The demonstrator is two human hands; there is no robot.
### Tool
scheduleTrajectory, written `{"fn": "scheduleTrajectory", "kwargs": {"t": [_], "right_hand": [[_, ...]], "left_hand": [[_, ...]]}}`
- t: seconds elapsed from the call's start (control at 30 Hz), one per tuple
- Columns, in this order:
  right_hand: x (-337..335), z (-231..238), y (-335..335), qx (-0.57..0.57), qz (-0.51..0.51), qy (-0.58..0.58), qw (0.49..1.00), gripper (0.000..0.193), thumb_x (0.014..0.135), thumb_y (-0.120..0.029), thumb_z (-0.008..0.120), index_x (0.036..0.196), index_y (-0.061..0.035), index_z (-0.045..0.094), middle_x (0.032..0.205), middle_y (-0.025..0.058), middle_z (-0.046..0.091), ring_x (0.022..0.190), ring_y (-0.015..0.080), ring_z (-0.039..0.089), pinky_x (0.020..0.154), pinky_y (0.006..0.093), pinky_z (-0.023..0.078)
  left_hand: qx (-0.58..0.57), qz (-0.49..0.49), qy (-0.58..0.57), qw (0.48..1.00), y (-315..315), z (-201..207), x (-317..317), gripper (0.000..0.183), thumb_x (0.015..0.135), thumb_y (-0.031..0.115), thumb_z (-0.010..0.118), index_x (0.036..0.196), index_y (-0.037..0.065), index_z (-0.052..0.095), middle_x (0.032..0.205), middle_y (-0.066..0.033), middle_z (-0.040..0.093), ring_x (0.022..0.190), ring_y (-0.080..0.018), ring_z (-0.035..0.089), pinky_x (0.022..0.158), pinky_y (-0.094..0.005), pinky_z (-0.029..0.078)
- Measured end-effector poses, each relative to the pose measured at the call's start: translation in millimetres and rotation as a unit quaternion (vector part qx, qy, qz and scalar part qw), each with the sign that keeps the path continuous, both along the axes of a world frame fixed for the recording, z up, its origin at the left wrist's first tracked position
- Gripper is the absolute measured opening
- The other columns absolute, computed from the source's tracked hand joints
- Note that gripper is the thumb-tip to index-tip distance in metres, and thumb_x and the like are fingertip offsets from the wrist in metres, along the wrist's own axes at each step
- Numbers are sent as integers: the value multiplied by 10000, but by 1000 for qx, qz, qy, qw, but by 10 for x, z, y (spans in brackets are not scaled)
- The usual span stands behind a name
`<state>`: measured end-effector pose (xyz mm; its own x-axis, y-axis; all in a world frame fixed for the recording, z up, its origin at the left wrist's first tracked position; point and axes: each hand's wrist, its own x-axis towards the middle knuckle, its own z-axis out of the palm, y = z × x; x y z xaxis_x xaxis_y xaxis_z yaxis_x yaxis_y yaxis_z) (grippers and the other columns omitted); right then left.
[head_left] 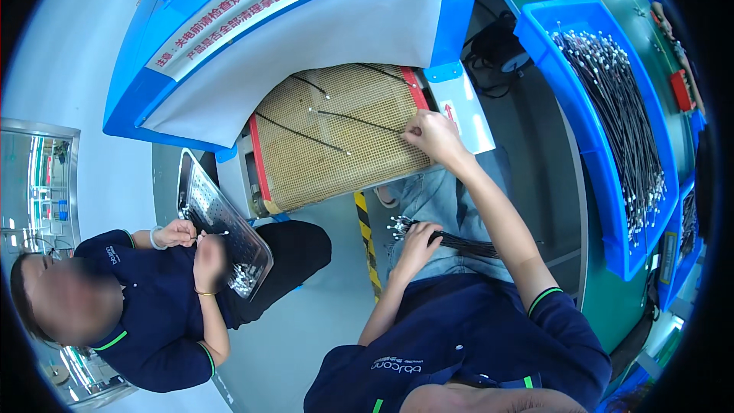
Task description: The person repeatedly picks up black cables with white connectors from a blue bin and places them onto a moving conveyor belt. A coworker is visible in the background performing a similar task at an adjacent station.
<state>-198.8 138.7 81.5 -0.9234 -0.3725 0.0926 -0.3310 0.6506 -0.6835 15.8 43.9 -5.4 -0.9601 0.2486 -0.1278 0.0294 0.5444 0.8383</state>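
Note:
My right hand [436, 138] reaches over the right side of a tan mesh conveyor belt [367, 153], its fingers pinched at the near end of a thin black cable [355, 119]. That cable still lies across the mesh. Other black cables with small white ends rest on the belt, one on the left [302, 133] and others close to the white curtain. On my lap, my left hand [418, 251] is wrapped over a bundle of black cables [470, 245]. The white connector ends of the bundle stick out to the left of that hand.
A blue machine [451, 23] with a white curtain [382, 30] spans the belt. At left, a co-worker handles small parts over a dark tray [264, 248]. A blue bin [531, 30] full of cables stands on the green table at right. Yellow-black tape [365, 233] marks the floor.

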Motion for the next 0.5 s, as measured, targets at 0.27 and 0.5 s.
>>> {"fn": "scheduleTrajectory", "kwargs": {"t": [0.27,0.5], "right_hand": [[-62,-160,-90,10,-19,23,1000,114,709,-149,707,754,-45,698,751,105,641,700,273,641,638,381,499],[-60,-106,-19,-29,-13,11,999,136,753,-162,695,811,-39,695,766,115,639,689,253,635,630,365,491]], "left_hand": [[-2,-2,25,1000,21,-8,14,214,808,124,653,1011,64,616,1032,-111,611,1019,-318,534,902,-401,410],[0,-8,22,1000,29,14,-9,208,812,120,648,1009,62,615,1027,-111,609,1015,-314,536,897,-401,414]]}}
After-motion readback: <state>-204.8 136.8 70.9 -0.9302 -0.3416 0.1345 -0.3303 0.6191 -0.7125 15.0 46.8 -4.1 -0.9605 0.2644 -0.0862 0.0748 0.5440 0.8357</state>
